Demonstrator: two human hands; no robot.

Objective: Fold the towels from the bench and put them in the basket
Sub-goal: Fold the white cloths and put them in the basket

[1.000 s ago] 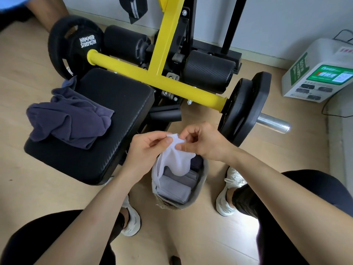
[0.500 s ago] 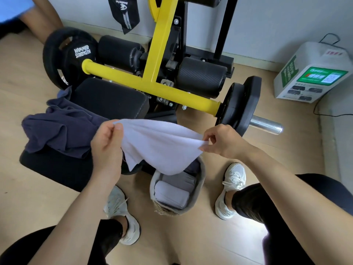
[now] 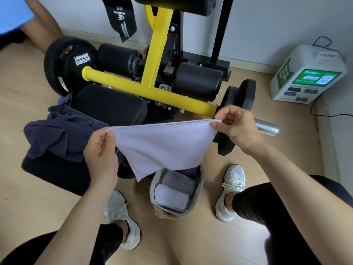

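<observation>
A white towel (image 3: 162,146) hangs spread in the air, doubled over, its top edge stretched taut between my hands. My left hand (image 3: 101,152) pinches its left corner and my right hand (image 3: 236,127) pinches its right corner. Below it on the floor stands a grey basket (image 3: 198,190) with folded white and grey towels (image 3: 172,197) inside. A crumpled dark blue towel (image 3: 61,134) lies on the left side of the black bench pad (image 3: 110,106).
A yellow-framed weight machine (image 3: 152,73) with black plates (image 3: 68,66) and roller pads stands behind the bench. A steel bar end (image 3: 267,128) juts out right. A white box (image 3: 309,75) sits by the wall. My shoes (image 3: 232,192) flank the basket. Another person's leg (image 3: 38,25) shows top left.
My hands lifted the white towel out of the bunch above the basket and drew apart, spreading it wide and level. The view tilted up slightly.
</observation>
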